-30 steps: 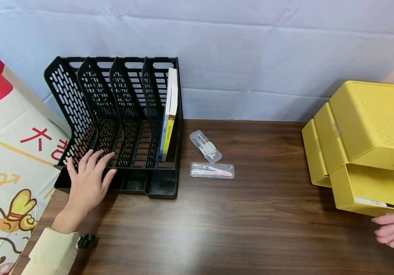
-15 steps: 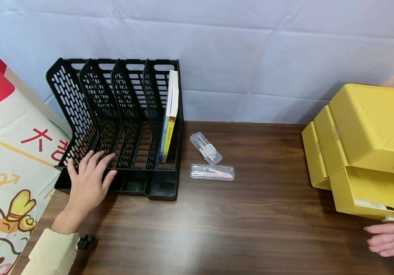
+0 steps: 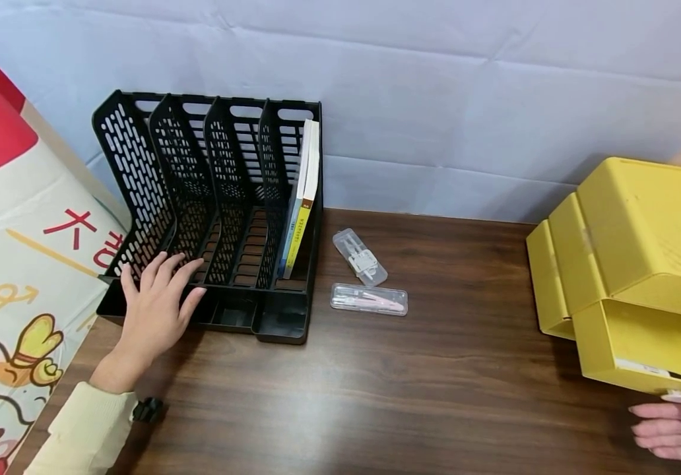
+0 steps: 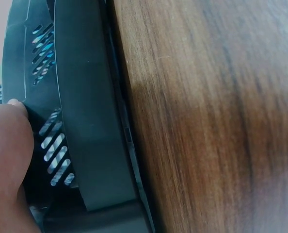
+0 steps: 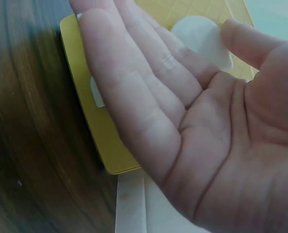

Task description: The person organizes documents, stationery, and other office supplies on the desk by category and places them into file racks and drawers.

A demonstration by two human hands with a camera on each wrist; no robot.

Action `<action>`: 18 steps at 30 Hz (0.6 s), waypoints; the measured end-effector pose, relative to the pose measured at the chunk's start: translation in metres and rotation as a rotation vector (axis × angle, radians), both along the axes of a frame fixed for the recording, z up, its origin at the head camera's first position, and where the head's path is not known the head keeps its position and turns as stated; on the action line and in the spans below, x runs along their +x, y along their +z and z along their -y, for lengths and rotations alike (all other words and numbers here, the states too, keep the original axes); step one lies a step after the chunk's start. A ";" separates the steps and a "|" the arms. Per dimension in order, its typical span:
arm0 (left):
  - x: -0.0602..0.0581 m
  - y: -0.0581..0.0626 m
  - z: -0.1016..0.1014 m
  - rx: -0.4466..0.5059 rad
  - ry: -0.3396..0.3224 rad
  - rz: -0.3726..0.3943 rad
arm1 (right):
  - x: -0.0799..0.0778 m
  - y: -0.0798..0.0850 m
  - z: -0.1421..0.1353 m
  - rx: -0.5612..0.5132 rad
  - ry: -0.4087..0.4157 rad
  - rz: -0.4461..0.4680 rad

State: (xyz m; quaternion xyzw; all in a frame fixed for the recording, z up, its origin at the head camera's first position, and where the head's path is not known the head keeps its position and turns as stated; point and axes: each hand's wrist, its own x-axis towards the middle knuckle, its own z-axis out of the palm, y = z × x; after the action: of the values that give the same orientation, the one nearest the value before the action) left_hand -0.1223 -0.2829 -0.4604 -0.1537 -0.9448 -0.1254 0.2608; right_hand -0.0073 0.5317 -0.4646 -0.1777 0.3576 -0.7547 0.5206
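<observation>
At the left of the head view, my left hand [image 3: 153,313] rests with spread, relaxed fingers on the front of a black desktop file rack [image 3: 236,287]. In the left wrist view, one digit touches the rack's slotted wall [image 4: 81,111]. Over at the right edge, my right hand [image 3: 673,432] is at the front of a pulled-out yellow drawer [image 3: 661,323]. Its fingers are extended, and the thumb lies near the drawer's front edge. The right wrist view shows the thumb tip by a white rounded handle [image 5: 200,39], with the fingers partly covering the drawer front.
Two books [image 3: 300,218] lean in the rack's rightmost slot. On the wooden table [image 3: 376,396] lie a clear case with white pieces [image 3: 361,257] and a clear case with a pink compass-like tool [image 3: 370,300]. A white-and-black pen-like item [image 3: 643,367] sits in the drawer of the yellow unit [image 3: 667,224].
My right hand has shifted slightly left and down, bringing its thumb up to the drawer's front edge. The left hand has stayed on the rack. The head view has tilted slightly.
</observation>
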 end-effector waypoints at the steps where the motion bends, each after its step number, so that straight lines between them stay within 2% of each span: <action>1: 0.000 0.000 0.000 0.000 -0.001 0.000 | 0.001 -0.001 -0.002 0.006 -0.006 0.008; 8: 0.000 0.001 0.000 -0.001 -0.002 0.012 | 0.007 -0.009 -0.010 0.001 -0.084 0.065; 18: 0.000 0.002 -0.001 0.001 -0.006 0.004 | 0.008 -0.008 -0.001 -0.138 -0.165 0.142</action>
State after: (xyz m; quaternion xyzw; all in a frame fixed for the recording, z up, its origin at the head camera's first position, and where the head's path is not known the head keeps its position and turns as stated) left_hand -0.1225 -0.2815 -0.4583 -0.1563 -0.9447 -0.1268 0.2587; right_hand 0.0012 0.5332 -0.4722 -0.1293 0.2803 -0.8285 0.4673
